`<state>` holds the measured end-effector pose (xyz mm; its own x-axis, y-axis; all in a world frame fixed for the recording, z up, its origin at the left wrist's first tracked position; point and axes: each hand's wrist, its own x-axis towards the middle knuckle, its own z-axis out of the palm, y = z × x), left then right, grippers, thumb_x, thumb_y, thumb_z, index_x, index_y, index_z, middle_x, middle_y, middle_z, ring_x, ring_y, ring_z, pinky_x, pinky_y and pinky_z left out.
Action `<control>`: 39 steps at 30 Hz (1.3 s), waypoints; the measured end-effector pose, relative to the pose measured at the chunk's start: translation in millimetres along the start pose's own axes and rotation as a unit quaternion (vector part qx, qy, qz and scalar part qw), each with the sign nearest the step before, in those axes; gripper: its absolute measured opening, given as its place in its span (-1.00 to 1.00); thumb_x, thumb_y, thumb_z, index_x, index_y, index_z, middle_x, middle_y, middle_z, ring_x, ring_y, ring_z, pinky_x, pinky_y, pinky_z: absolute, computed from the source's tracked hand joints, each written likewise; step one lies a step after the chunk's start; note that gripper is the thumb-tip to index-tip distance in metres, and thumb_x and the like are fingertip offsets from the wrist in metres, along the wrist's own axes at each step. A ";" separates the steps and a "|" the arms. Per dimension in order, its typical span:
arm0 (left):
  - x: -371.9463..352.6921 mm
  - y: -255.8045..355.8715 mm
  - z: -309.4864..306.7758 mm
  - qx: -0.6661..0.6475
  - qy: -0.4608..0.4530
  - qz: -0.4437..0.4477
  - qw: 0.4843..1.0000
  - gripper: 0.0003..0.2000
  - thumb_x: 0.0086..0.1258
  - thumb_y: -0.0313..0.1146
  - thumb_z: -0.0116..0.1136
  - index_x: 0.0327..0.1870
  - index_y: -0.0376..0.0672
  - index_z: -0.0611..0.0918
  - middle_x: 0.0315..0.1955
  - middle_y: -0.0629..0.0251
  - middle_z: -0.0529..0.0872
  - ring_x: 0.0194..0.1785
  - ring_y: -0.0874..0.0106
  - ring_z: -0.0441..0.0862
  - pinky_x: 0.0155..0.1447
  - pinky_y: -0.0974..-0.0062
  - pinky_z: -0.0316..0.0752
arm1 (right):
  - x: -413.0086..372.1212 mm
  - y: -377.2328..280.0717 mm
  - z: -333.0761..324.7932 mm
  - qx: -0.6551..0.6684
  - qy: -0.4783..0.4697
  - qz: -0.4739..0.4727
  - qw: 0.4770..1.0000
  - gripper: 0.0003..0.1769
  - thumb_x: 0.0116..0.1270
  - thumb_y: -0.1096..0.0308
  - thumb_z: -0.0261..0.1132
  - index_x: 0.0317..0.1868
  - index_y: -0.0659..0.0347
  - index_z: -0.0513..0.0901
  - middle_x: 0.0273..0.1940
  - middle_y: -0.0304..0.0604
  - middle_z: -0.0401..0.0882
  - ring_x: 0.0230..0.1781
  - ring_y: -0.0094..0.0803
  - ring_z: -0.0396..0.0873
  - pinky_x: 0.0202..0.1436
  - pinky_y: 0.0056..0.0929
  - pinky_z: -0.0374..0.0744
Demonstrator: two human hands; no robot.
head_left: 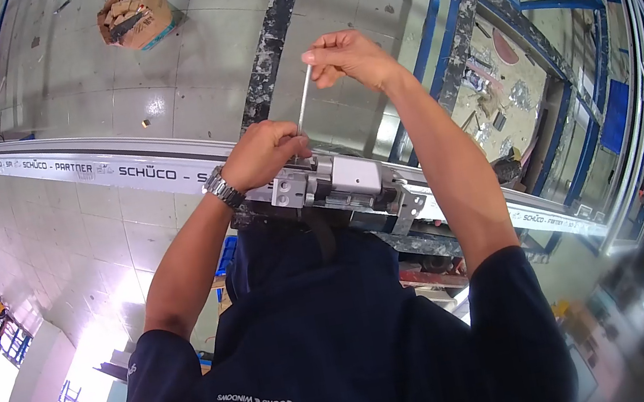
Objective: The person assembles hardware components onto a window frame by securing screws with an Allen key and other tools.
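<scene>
My right hand (350, 60) is raised above the work, its thumb and fingers pinching the upper end of a thin silver rod (305, 97). The rod slants down to my left hand (265, 155), whose fingers are closed around its lower end. What the rod's tip touches is hidden by those fingers. Just below my left hand, a silver metal fitting (356, 175) with a rounded block and drilled plates sits on a long aluminium profile (156, 173). White film printed with lettering covers the profile's side.
Blue steel frames (430, 30) stand at the right, by a board with scattered small parts (495, 87). A cardboard box (135, 15) of offcuts stands on the tiled floor at the back left. Long profiles (631, 64) lie along the far right.
</scene>
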<state>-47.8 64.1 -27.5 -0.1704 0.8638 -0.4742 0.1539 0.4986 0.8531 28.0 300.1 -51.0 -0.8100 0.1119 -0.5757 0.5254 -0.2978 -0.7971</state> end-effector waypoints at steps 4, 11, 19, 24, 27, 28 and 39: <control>-3.0 8.8 0.0 -0.030 0.021 -0.062 0.997 -0.75 0.50 -0.28 0.16 -0.30 -0.31 0.70 -0.42 0.23 0.82 -0.32 0.52 0.75 -0.17 0.50 0.59 | -7.1 -5.5 16.7 -0.131 0.110 0.070 0.983 -0.63 0.29 0.06 0.50 -0.23 0.23 0.69 -0.44 -0.25 0.65 -0.55 -0.55 0.59 -0.37 -0.60 0.59; 0.4 1.1 -0.8 0.008 0.012 0.000 1.000 -0.72 0.49 -0.26 0.16 -0.36 -0.30 0.67 -0.42 0.22 0.83 -0.42 0.49 0.70 -0.25 0.46 0.55 | -24.8 25.6 43.8 0.144 -0.020 0.045 0.988 -0.76 0.41 0.19 0.42 -0.16 0.21 0.73 -0.39 -0.35 0.63 -0.42 -0.64 0.60 -0.31 -0.64 0.56; 5.5 -7.0 1.2 -0.152 0.026 -0.034 0.987 -0.74 0.45 -0.30 0.22 -0.38 -0.35 0.67 -0.49 0.23 0.78 -0.39 0.55 0.75 -0.33 0.50 0.57 | -24.6 27.3 51.7 -0.005 0.059 0.027 0.998 -0.75 0.40 0.20 0.43 -0.24 0.23 0.70 -0.34 -0.26 0.70 -0.45 -0.61 0.61 -0.40 -0.62 0.54; 7.4 -0.1 -1.2 -0.194 -0.016 -0.040 0.980 -0.77 0.45 -0.37 0.19 -0.34 -0.39 0.68 -0.46 0.17 0.79 -0.33 0.53 0.78 -0.24 0.52 0.66 | -31.7 31.3 41.6 0.122 0.012 0.020 0.992 -0.73 0.37 0.16 0.45 -0.26 0.20 0.68 -0.35 -0.27 0.70 -0.42 -0.59 0.63 -0.35 -0.59 0.56; 7.2 12.5 -6.7 -0.040 0.012 -0.051 0.998 -0.79 0.45 -0.41 0.16 -0.32 -0.42 0.69 -0.42 0.13 0.79 -0.25 0.48 0.82 -0.17 0.48 0.70 | -25.0 43.4 41.4 0.064 0.040 0.023 0.997 -0.75 0.38 0.18 0.45 -0.23 0.20 0.68 -0.33 -0.29 0.69 -0.39 -0.59 0.63 -0.32 -0.57 0.58; 8.4 11.7 -6.0 -0.050 0.014 -0.050 0.997 -0.79 0.44 -0.41 0.17 -0.31 -0.41 0.69 -0.43 0.14 0.79 -0.28 0.49 0.81 -0.19 0.50 0.69 | -23.2 43.1 43.6 0.049 0.054 0.024 0.997 -0.76 0.39 0.19 0.44 -0.22 0.20 0.68 -0.33 -0.29 0.69 -0.38 -0.60 0.62 -0.31 -0.57 0.58; 18.1 7.3 -10.8 -0.071 -0.033 -0.078 0.994 -0.80 0.46 -0.38 0.17 -0.29 -0.37 0.69 -0.37 0.21 0.80 -0.27 0.51 0.78 -0.23 0.56 0.64 | -22.1 39.0 48.1 0.014 0.073 0.037 0.997 -0.75 0.36 0.24 0.45 -0.14 0.26 0.69 -0.34 -0.27 0.68 -0.41 -0.59 0.58 -0.31 -0.53 0.59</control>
<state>-60.2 82.5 -27.5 -0.1164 0.7824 -0.6118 -0.0081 0.6152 0.7883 53.8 240.3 -60.6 -0.7215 0.2244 -0.6550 0.5733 -0.3369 -0.7469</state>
